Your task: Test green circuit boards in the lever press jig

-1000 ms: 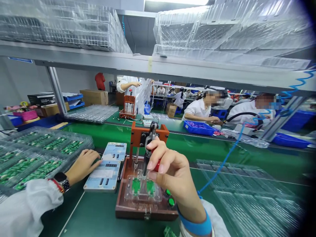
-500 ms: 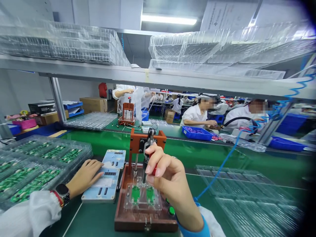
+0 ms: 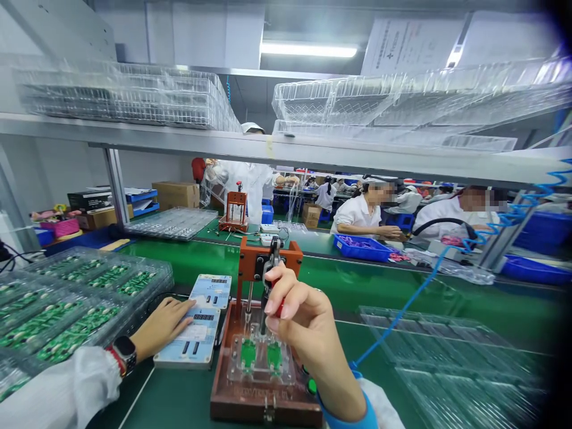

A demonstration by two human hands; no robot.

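My right hand (image 3: 308, 322) is wrapped around the red handle (image 3: 279, 308) of a toggle clamp on a test fixture (image 3: 241, 410). The clamp is fixed to the fixture's orange upright frame (image 3: 292, 259). Below the hand, two small green circuit boards (image 3: 248, 356) sit side by side under a clear plate (image 3: 261, 376). Fingers stretched out, my left hand (image 3: 166, 326) lies flat at the left edge of two light-blue meter boxes (image 3: 185, 353) with digital displays. The displays look dark. A green push button (image 3: 311, 386) shows beside my right wrist.
Clear trays filled with green circuit boards (image 3: 62, 322) stand at left. Clear compartment trays (image 3: 465, 381) lie at right, with a blue air hose (image 3: 402, 310) crossing above. A shelf (image 3: 179, 137) spans overhead. Co-workers (image 3: 364, 211) sit across the green bench, near a blue bin (image 3: 361, 249).
The whole view has shifted slightly down and right. Both my hands keep their places on the handle and the meter boxes. A standing co-worker in the background has moved their arms.
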